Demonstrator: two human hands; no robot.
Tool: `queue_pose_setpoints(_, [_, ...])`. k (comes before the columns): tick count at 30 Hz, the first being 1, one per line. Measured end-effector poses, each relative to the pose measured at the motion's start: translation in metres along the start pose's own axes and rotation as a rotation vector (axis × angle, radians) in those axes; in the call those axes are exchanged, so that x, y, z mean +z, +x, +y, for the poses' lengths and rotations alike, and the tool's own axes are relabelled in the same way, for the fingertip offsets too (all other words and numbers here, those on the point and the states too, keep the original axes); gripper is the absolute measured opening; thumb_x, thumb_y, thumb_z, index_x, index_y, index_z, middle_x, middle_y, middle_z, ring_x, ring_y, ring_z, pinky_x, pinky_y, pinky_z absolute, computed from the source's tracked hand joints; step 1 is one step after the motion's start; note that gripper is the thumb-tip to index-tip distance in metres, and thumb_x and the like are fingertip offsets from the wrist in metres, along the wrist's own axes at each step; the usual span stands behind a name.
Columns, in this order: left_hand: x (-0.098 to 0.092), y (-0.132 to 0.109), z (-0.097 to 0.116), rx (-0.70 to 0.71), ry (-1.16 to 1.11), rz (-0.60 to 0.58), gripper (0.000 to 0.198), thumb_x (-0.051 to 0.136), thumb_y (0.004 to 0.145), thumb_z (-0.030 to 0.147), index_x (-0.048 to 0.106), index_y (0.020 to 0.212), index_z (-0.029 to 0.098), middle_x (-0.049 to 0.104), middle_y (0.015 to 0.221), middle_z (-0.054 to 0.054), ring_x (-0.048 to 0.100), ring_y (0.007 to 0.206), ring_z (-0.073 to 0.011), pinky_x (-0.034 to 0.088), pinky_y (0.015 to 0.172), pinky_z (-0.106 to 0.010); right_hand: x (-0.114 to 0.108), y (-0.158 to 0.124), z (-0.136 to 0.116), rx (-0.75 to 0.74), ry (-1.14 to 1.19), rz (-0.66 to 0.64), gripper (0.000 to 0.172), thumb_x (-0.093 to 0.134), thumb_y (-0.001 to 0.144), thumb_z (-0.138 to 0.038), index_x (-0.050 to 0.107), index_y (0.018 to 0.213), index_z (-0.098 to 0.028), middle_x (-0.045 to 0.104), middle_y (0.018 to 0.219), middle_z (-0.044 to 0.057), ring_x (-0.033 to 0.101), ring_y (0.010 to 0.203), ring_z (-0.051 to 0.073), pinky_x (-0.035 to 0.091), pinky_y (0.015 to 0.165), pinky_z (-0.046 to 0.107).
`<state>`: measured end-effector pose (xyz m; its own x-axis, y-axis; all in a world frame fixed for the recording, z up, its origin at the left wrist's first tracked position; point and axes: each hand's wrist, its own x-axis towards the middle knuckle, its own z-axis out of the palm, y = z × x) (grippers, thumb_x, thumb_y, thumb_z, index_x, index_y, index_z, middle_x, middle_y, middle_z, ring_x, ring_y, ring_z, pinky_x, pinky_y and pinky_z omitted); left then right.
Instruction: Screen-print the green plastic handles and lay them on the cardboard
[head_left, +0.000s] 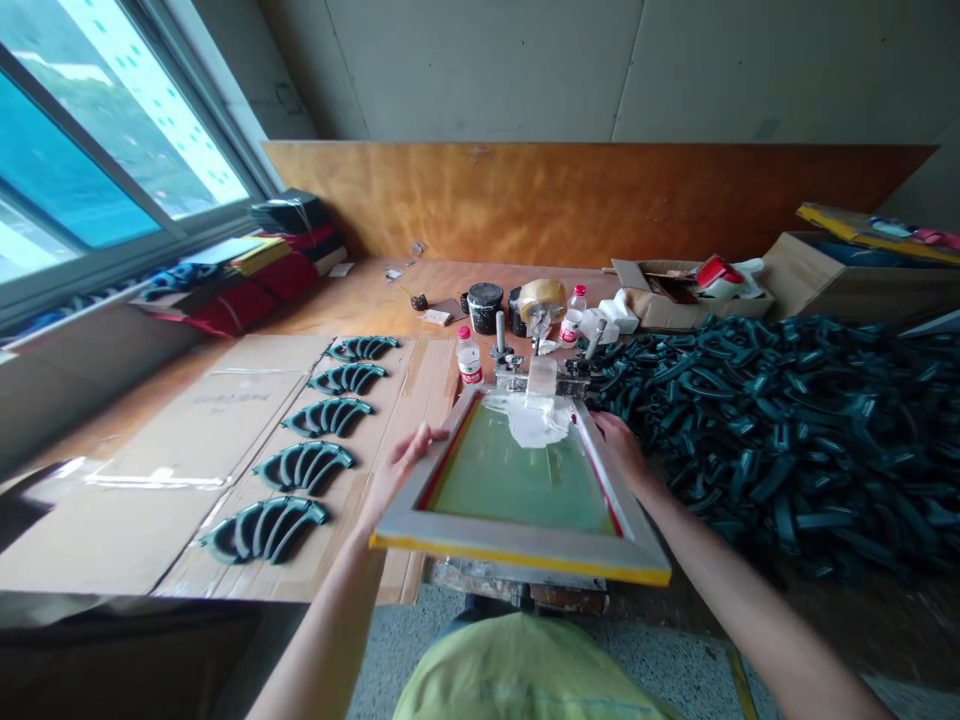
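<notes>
A framed printing screen (517,540) with green mesh and white ink near its far end is tilted up in front of me, hinged at a metal clamp (536,378). My left hand (401,468) grips the frame's left rail, thumb on top. On the right rail rests my right hand (622,450), its fingers curled over the edge. Several dark green curved plastic parts (304,466) lie in a row on cardboard to the left.
A large heap of the same dark green parts (787,430) fills the table's right side. Behind the clamp stand two water bottles (469,357), black ink jars (485,306) and a tape roll (541,298). Cardboard boxes (840,275) sit at the back right, folded fabric (247,285) by the window.
</notes>
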<state>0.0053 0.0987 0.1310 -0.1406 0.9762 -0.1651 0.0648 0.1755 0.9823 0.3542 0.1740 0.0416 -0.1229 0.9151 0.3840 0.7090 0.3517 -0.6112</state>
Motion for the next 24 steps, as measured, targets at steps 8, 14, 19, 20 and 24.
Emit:
queue_pose_setpoints(8, [0.005,-0.005,-0.127,-0.206,0.022,-0.019,0.089,0.071,0.066,0.062,0.049,0.142,0.020,0.070,0.073,-0.001,0.068,0.069,-0.0206,0.053,0.062,-0.029,0.024,0.069,-0.053,-0.237,-0.408,-0.180,0.041,0.070,0.079,-0.014,0.060,0.119,-0.016,0.062,0.119,0.014,0.056,0.112,0.028,0.049,0.092,0.039])
queue_pose_setpoints(14, [0.003,0.003,-0.146,-0.213,0.017,-0.078,0.082,0.066,0.072,0.063,0.050,0.140,0.019,0.072,0.081,-0.003,0.068,0.073,-0.0205,0.052,0.063,-0.028,0.045,0.054,-0.058,-0.153,-0.501,-0.424,0.010,0.064,0.082,-0.015,0.066,0.091,-0.017,0.068,0.087,0.007,0.059,0.085,0.022,0.045,0.073,0.029])
queue_pose_setpoints(19, [0.002,0.000,-0.144,-0.232,-0.032,-0.133,0.080,0.064,0.075,0.063,0.048,0.140,0.019,0.074,0.090,-0.005,0.068,0.076,-0.0203,0.051,0.063,-0.027,0.022,0.010,-0.050,-0.444,-0.359,-0.516,0.026,0.050,0.080,-0.001,0.068,0.085,-0.019,0.068,0.083,0.005,0.057,0.084,0.020,0.043,0.072,0.028])
queue_pose_setpoints(20, [0.002,-0.001,-0.144,-0.236,-0.037,-0.132,0.080,0.065,0.075,0.063,0.049,0.140,0.019,0.074,0.091,-0.005,0.068,0.076,-0.0205,0.051,0.063,-0.027,0.016,0.007,-0.049,-0.481,-0.330,-0.542,0.028,0.050,0.079,0.001,0.068,0.086,-0.019,0.067,0.083,0.004,0.057,0.084,0.019,0.042,0.072,0.028])
queue_pose_setpoints(24, [0.003,-0.001,-0.144,-0.224,-0.047,-0.127,0.079,0.065,0.075,0.062,0.050,0.138,0.018,0.074,0.091,-0.006,0.068,0.076,-0.0202,0.052,0.063,-0.027,0.003,0.020,-0.049,-0.529,-0.258,-0.621,0.024,0.055,0.075,-0.001,0.068,0.077,-0.021,0.065,0.075,0.001,0.057,0.078,0.017,0.041,0.072,0.027])
